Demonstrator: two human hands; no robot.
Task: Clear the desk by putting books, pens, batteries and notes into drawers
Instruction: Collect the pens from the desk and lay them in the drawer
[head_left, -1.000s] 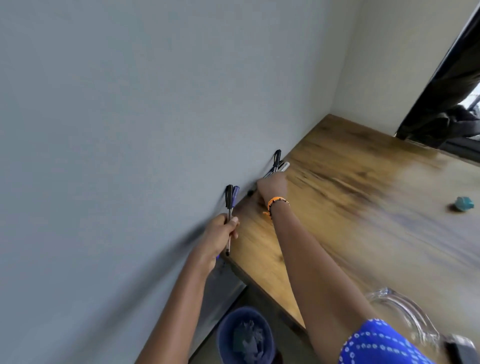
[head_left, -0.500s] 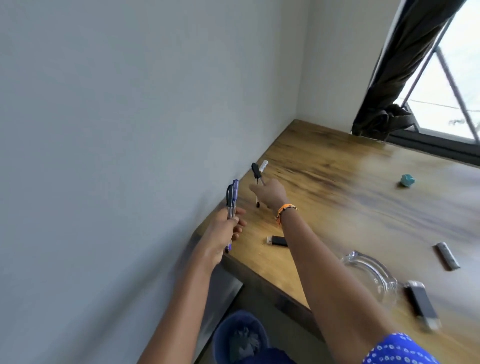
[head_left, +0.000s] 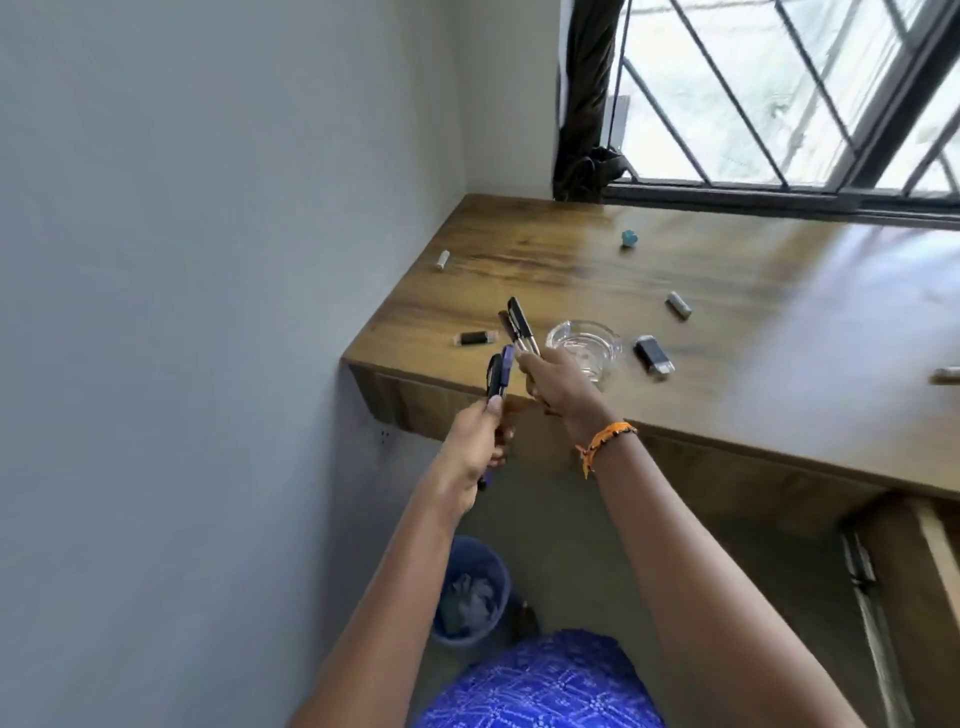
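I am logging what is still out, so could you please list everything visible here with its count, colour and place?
pens: two, dark, gripped in right hand
pens: two, black and purple, gripped in left hand
batteries: five or so, black or silver, scattered on desk
glass dish: one, clear, near desk front edge
small object: one, teal, near window
desk: one, wood
bin: one, blue, floor below
curtain: one, dark, window corner
bracelet: one, orange, right wrist
left hand: one
right hand: one
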